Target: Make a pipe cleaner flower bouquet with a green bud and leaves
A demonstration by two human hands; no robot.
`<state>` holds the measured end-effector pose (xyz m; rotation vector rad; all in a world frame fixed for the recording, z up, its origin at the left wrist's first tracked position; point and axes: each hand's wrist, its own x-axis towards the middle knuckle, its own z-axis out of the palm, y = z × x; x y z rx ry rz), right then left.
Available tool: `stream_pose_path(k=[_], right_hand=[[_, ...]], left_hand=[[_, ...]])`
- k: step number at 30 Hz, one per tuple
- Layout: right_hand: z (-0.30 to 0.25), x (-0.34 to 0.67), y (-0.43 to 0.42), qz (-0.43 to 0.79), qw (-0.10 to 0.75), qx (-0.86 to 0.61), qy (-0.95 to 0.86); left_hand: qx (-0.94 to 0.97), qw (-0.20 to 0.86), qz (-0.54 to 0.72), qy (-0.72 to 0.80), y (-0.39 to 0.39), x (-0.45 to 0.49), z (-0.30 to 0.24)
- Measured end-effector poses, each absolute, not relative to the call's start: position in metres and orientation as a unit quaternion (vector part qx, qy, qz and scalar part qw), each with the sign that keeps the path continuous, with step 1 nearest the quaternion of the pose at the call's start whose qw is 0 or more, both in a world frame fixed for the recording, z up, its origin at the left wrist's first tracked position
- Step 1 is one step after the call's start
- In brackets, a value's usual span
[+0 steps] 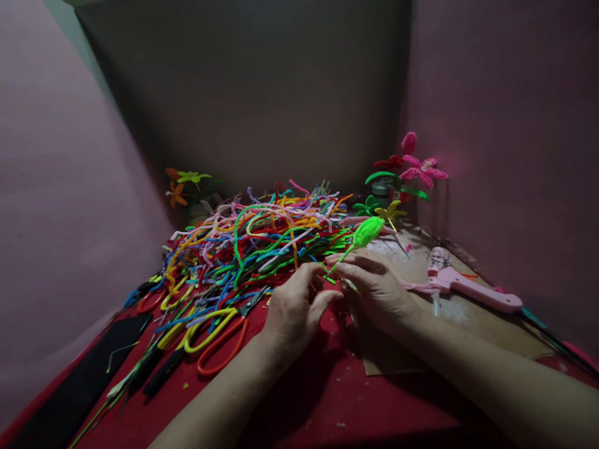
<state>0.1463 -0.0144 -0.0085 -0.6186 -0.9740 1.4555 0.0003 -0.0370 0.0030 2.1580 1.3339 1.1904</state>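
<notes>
Between my two hands is a bright green pipe-cleaner bud (367, 232) on a thin green stem, tilted up to the right. My left hand (299, 305) is closed, thumb and fingers pinching the lower end of the stem. From the other side my right hand (374, 287) has its fingers wrapped against the same stem, just below the bud. Some of the right fingertips are hidden behind the hand. Close behind the hands lies a heap of multicoloured pipe cleaners (262, 237).
Scissors with red and yellow handles (223, 337) lie left of my left hand. A pink glue gun (477, 290) rests on a cardboard sheet (393, 358) at right. Pink pipe-cleaner flowers (423, 169) stand at the back right, orange ones (176, 194) at the back left. A black strip (93, 368) lies front left.
</notes>
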Motion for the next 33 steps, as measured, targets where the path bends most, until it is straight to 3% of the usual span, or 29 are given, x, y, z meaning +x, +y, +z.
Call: stream_pose_path(k=[3, 7, 19, 33], right_hand=[[-0.010, 0.145, -0.015, 0.616, 0.595, -0.276, -0.437], [-0.015, 0.145, -0.014, 0.585, 0.579, -0.273, -0.498], [-0.021, 0.149, -0.008, 0.577, 0.589, -0.234, -0.516], [-0.019, 0.154, -0.007, 0.595, 0.530, -0.201, -0.570]], left_hand=[[0.792, 0.058, 0.405, 0.452, -0.036, -0.001, -0.002], [0.780, 0.075, 0.423, 0.454, -0.034, -0.004, 0.000], [0.633, 0.437, 0.452, 0.453, -0.036, 0.000, 0.012], [0.527, 0.716, 0.365, 0.277, -0.033, -0.010, 0.015]])
